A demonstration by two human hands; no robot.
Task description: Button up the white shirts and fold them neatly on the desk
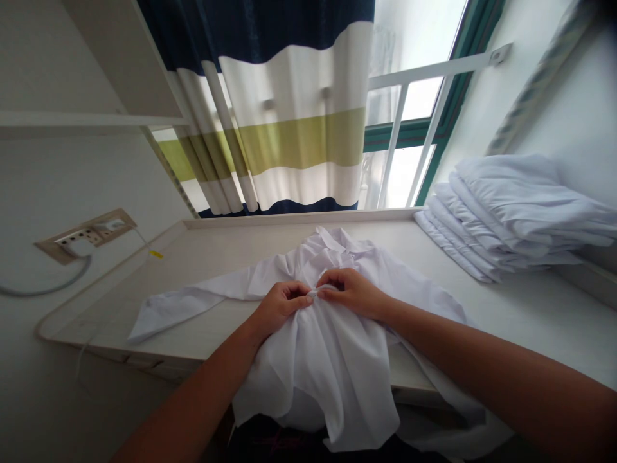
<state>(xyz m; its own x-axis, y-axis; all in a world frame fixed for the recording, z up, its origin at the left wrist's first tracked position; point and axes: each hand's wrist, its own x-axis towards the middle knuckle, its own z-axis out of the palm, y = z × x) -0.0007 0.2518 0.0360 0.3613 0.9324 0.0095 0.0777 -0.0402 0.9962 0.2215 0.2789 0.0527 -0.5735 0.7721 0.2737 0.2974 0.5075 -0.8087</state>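
Note:
A white long-sleeved shirt [337, 360] lies on the pale desk [414, 379], its collar toward the window and its lower part hanging over the front edge. One sleeve stretches out to the left; the other droops off the desk at the right, partly behind my forearm. My left hand [284, 302] pinches the shirt's front at the middle. Close beside it, my right hand [354, 292] pinches the same gathered spot, fingertips almost touching the left ones. Any button there is hidden by my fingers.
A stack of folded white garments [520, 218] stands at the back right against the wall. On the left wall is a socket panel [87, 236] with plugs and a grey cable [48, 290]. Behind the desk hang striped curtains [299, 141] beside a window with a white rail [429, 72].

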